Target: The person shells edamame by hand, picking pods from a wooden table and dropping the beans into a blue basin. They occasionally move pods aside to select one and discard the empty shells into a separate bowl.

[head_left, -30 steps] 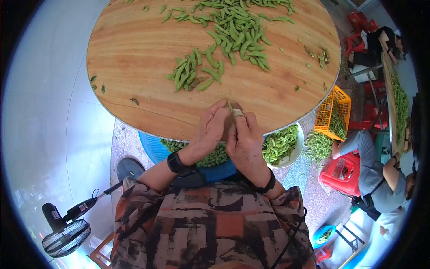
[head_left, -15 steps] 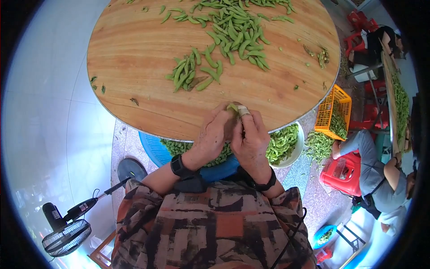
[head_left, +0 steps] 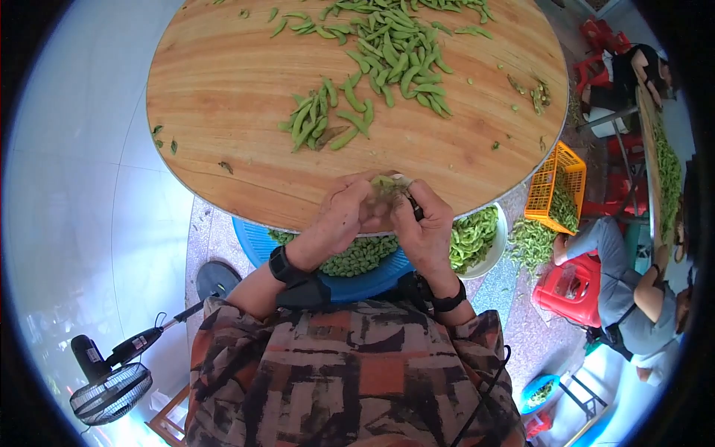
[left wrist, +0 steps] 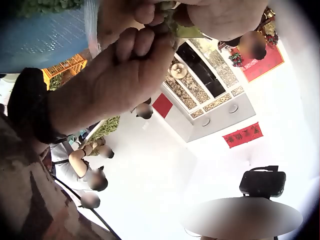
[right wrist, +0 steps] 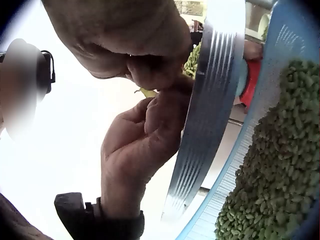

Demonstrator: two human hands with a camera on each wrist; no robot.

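Observation:
Both hands meet over the near edge of the round wooden table [head_left: 246, 179]. My left hand [head_left: 337, 217] pinches a light green soybean pod [head_left: 383, 180], which also shows as a pale green piece of pod [left wrist: 187, 31] in the left wrist view. My right hand [head_left: 428, 235] has its fingers curled against the same pod from the other side. A small dark thing [head_left: 415, 210] shows by the right fingers, its kind unclear. Shelled green beans [right wrist: 280, 165] fill a blue basket [head_left: 249, 242] below the hands. Beyond them on the table lie a small heap of pods [head_left: 305, 123] and a larger pile [head_left: 395, 52].
A white bowl of pods [head_left: 477, 242] stands right of the basket. Farther right are a yellow crate [head_left: 544, 186], pods on the floor [head_left: 529, 242], a red stool [head_left: 570, 287] and seated people. A black fan [head_left: 112, 391] is at lower left.
The right hand has shifted slightly right and its fingers have bent differently. The left hand has moved a little left. The pod between them shows more openly; the heaps on the table stay as they were.

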